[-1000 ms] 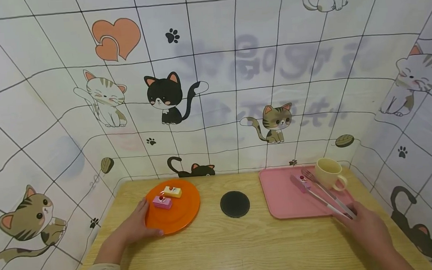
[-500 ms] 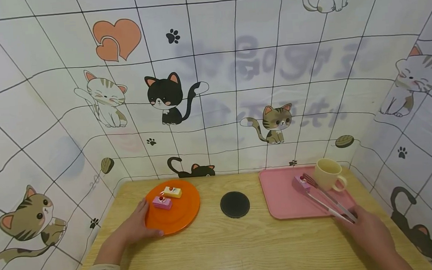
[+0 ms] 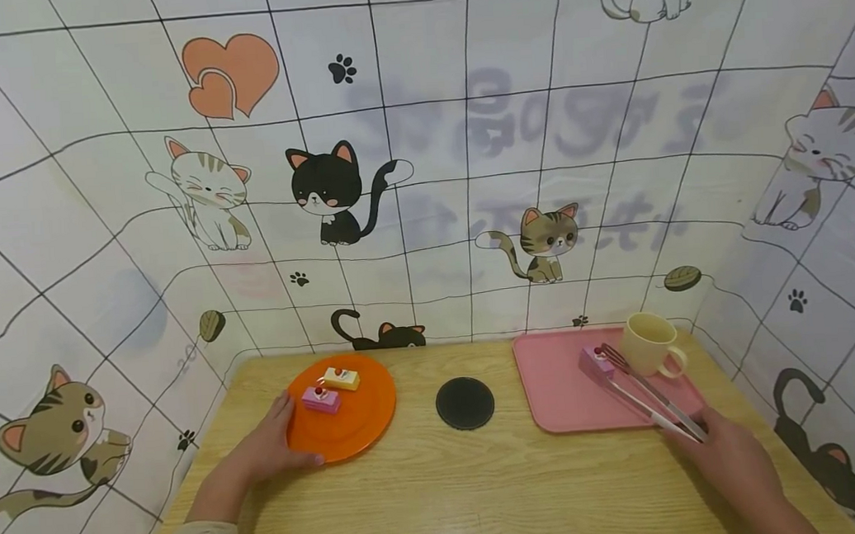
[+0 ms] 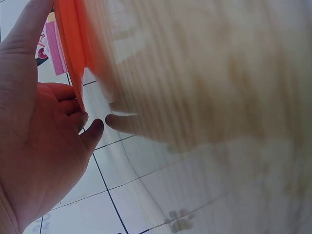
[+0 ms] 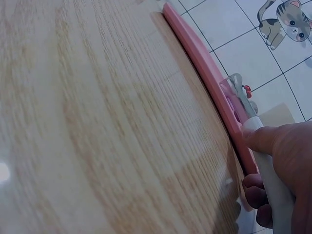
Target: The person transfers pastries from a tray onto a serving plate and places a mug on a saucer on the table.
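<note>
My right hand point(image 3: 731, 457) grips the white handles of metal tongs point(image 3: 649, 400), one arm fork-tined and the other flat. The tongs' ends lie on either side of a small purple toy cake point(image 3: 594, 361) with a red cherry, on the pink tray point(image 3: 556, 407). In the right wrist view the thumb presses along the white handle point(image 5: 273, 190). At the left, my left hand point(image 3: 264, 444) holds the rim of an orange plate point(image 3: 364, 424), fingers at its left edge and thumb at its front. A pink toy cake point(image 3: 321, 401) and a yellow one point(image 3: 342, 379) sit on that plate.
A pale yellow mug point(image 3: 649, 344) stands at the tray's back right, close beside the tongs. Between plate and tray lies a round black coaster point(image 3: 465, 403). Cat-printed sheeting point(image 3: 436, 283) rises behind and beside the wooden table point(image 3: 414, 499).
The tongs' arms have closed in on the purple cake, the flat arm shifting right, and the cake has moved slightly. My left hand and the plate have stayed put.
</note>
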Demonstrator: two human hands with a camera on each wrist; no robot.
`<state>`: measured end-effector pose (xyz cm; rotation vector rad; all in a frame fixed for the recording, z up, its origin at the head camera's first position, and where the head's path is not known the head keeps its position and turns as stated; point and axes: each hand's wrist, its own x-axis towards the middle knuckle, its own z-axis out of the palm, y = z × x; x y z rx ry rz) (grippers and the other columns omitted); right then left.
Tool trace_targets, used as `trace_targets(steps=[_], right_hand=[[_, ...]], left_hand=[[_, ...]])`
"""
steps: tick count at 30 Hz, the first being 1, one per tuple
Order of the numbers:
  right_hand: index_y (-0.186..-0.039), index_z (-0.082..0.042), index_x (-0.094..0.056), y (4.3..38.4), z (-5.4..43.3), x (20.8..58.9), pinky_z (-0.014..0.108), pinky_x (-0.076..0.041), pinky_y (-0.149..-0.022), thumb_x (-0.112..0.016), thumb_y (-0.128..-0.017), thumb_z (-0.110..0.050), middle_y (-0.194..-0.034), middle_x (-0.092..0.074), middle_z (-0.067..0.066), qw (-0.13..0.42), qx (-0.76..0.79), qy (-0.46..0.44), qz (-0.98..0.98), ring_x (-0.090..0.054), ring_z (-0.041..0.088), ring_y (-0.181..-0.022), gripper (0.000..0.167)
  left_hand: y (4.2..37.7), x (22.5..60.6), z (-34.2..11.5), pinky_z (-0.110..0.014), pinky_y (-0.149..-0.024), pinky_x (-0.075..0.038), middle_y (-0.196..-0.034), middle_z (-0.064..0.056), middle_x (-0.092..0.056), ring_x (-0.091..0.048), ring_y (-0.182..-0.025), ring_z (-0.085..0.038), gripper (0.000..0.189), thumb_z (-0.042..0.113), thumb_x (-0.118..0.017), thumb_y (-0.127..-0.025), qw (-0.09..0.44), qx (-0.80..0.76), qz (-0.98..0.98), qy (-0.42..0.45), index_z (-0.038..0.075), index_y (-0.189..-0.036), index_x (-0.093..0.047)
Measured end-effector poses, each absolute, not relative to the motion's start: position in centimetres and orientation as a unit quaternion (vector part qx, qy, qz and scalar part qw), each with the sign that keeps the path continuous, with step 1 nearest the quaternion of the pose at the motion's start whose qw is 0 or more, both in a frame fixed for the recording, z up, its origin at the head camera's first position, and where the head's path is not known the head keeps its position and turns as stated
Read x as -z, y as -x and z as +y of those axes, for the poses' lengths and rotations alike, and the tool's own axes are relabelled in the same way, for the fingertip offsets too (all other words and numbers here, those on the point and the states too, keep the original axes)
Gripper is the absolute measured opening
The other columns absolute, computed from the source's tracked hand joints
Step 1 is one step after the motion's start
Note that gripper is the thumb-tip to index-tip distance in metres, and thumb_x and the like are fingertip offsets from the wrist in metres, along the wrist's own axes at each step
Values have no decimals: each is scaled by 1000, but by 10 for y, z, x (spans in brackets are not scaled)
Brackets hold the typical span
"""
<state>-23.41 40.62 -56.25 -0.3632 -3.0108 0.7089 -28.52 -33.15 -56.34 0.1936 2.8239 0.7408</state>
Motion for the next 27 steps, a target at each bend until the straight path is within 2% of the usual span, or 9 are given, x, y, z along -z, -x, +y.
trace_targets(steps=[10,16,27], right_hand=[[-110,1,-67,235,408,560,39,-40,-62,-81,-99,-54,-88,-64,10,21,-233,108,-966,-55,29,-78,58],[-109,-3,-71,233,410,561,38,-41,-63,-78,-101,-53,-92,-70,9,30,-241,90,-966,-56,26,-78,51],[-101,-6,-69,234,411,563,36,-39,-63,-79,-104,-41,-84,-65,3,30,-247,84,-965,-51,23,-74,36]], left_hand=[[285,561,-331,-72,-128,-22,-181,-32,-5,-10,-165,-56,145,66,-95,-75,112,-255,959,-62,-9,-172,-17],[284,560,-330,-72,-128,-22,-180,-33,-5,-10,-165,-57,144,64,-95,-76,111,-255,958,-64,-10,-171,-17],[283,557,-329,-73,-127,-23,-180,-34,-6,-11,-164,-57,143,63,-95,-76,112,-257,958,-67,-11,-171,-17]])
